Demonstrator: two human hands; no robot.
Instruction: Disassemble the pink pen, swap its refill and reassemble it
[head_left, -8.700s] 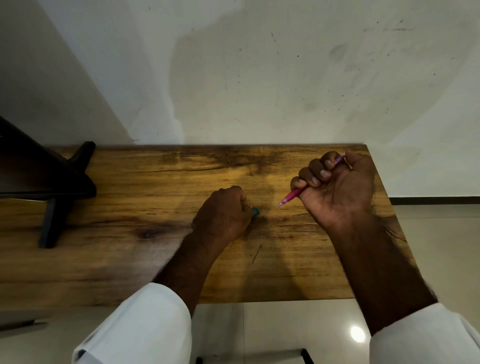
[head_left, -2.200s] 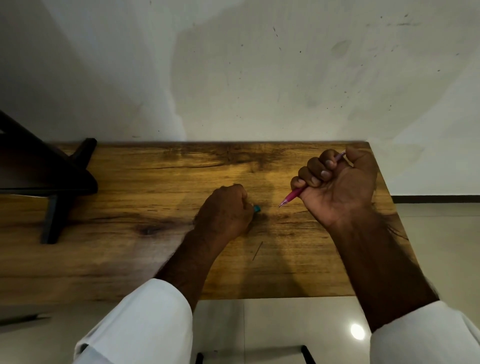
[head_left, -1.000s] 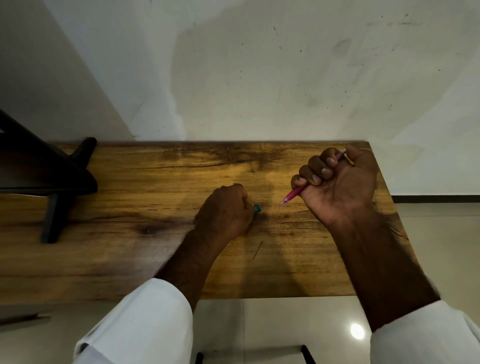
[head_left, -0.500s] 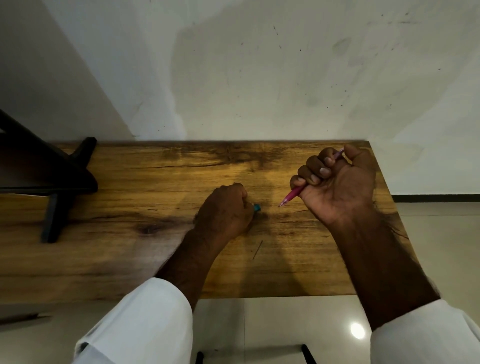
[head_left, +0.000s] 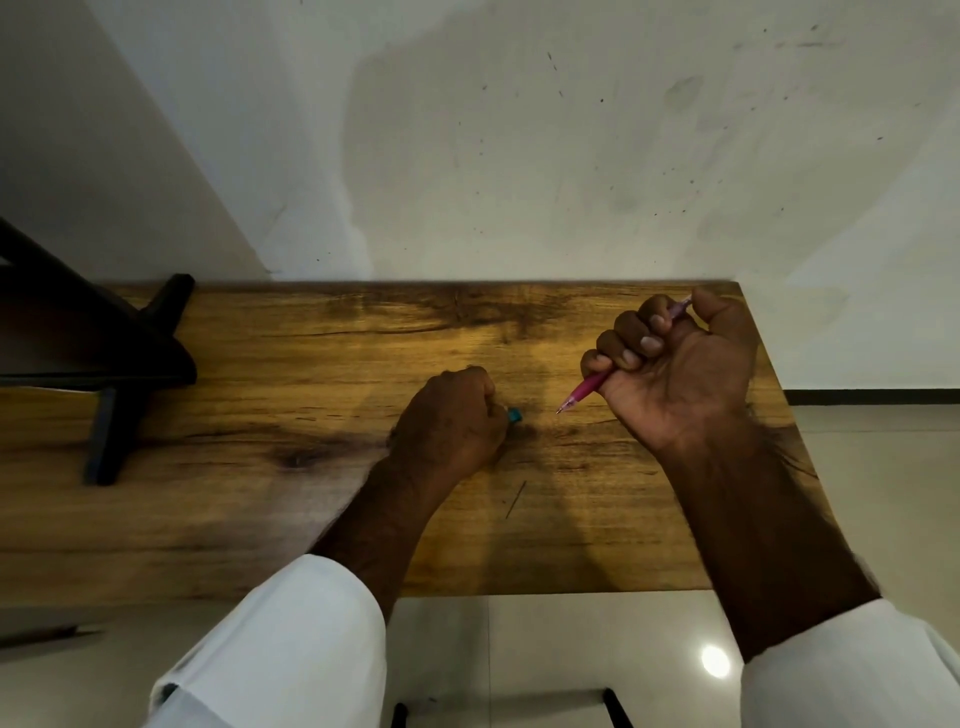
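My right hand (head_left: 680, 369) is curled into a fist around the pink pen (head_left: 584, 391), held just above the wooden table (head_left: 270, 364). The pen's tip points down and left, and its back end sticks out past my thumb. My left hand (head_left: 452, 426) rests on the table as a closed fist, a short way left of the pen tip. A small teal object (head_left: 514, 415) pokes out of that fist at its right side; the rest of it is hidden.
A black stand (head_left: 119, 358) with legs occupies the table's left end. A thin dark line (head_left: 516, 499) marks the wood near the front edge. The wall rises right behind the table. Tiled floor (head_left: 857, 467) lies to the right and in front.
Almost nothing has moved. Both fists have kept their places and their grips; my right hand has only shifted slightly.
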